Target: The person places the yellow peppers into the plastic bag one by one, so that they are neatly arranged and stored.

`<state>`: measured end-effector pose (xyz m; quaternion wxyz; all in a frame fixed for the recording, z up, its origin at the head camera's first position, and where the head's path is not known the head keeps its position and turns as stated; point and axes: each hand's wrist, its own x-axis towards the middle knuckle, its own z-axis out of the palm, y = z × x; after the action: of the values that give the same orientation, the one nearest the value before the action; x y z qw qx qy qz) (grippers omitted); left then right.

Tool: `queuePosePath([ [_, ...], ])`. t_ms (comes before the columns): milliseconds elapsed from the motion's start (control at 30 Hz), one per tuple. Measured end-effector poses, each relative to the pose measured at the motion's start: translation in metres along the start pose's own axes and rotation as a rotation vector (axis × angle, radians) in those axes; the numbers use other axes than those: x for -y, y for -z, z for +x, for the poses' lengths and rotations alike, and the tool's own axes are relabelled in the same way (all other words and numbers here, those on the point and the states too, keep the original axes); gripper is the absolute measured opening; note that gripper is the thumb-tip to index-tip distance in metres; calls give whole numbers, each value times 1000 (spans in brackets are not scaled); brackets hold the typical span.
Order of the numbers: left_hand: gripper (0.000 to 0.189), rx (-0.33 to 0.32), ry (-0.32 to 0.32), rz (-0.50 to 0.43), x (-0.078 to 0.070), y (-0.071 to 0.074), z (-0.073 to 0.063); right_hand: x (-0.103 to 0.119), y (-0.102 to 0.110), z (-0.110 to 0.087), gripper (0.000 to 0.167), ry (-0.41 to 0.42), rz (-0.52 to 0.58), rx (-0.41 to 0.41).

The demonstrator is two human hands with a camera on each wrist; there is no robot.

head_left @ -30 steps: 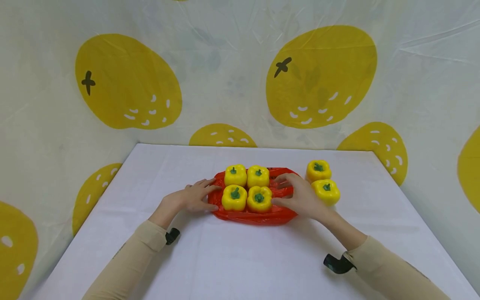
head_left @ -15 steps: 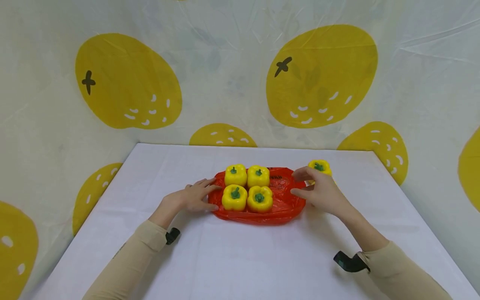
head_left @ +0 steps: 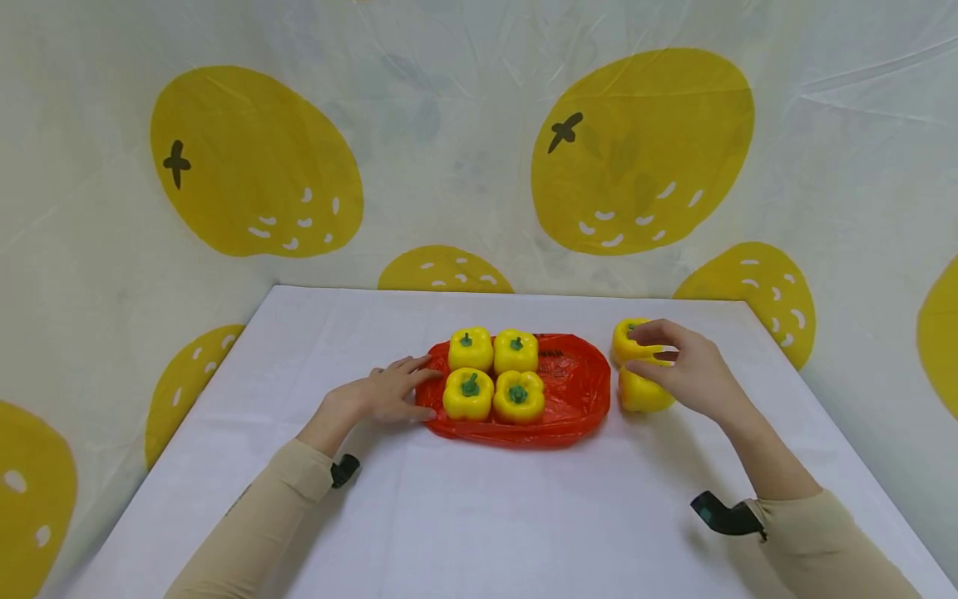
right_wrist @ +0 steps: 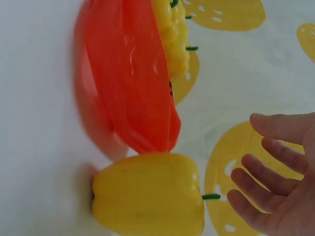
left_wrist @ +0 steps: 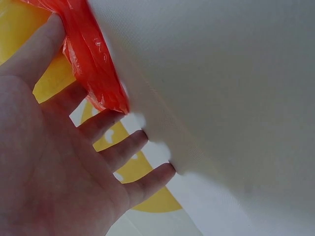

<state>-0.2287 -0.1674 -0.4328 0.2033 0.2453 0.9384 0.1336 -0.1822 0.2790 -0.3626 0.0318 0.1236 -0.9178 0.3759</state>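
Observation:
Several yellow bell peppers with green stems, one of them a front pepper [head_left: 519,398], stand in two rows on the left part of a red plastic bag [head_left: 576,391]. My left hand [head_left: 389,394] rests at the bag's left edge; in the left wrist view its spread fingers touch the red plastic and the table. To the right of the bag stand two more bell peppers, a near one [head_left: 642,394] and a far one [head_left: 624,339]. Over these two hovers my right hand [head_left: 696,370], fingers loosely bent. In the right wrist view it is apart from the near pepper [right_wrist: 147,194] and holds nothing.
A white cloth covers the table [head_left: 479,516], whose far edge meets a pale curtain [head_left: 449,166] printed with large yellow fruit. Dark wrist cameras stick out at the left cuff [head_left: 344,471] and the right cuff [head_left: 726,514].
My right hand has moved right, from above the bag beside the front pepper to above the two peppers outside it. My left hand has stayed at the bag's edge.

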Motion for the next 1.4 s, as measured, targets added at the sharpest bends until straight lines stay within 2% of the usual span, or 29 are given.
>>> queuePosePath([
  [233, 77, 4, 6, -4, 0, 0, 0, -16, 10, -3, 50, -57, -18, -19],
  [467, 77, 11, 7, -5, 0, 1, 0, -29, 15, -4, 60, -110, -37, 75],
  [600, 77, 13, 7, -8, 0, 1, 0, -35, 15, -6, 65, -106, -55, 138],
  [867, 77, 8, -3, -7, -2, 2, -2, -39, 14, -8, 70, -99, -61, 210],
  [1133, 76, 1, -2, 4, -2, 3, -2, -42, 13, -7, 74, -95, -49, 239],
  [1400, 76, 15, 6, 1, -2, 2, -1, -45, 12, -9, 70, -122, -47, 265],
])
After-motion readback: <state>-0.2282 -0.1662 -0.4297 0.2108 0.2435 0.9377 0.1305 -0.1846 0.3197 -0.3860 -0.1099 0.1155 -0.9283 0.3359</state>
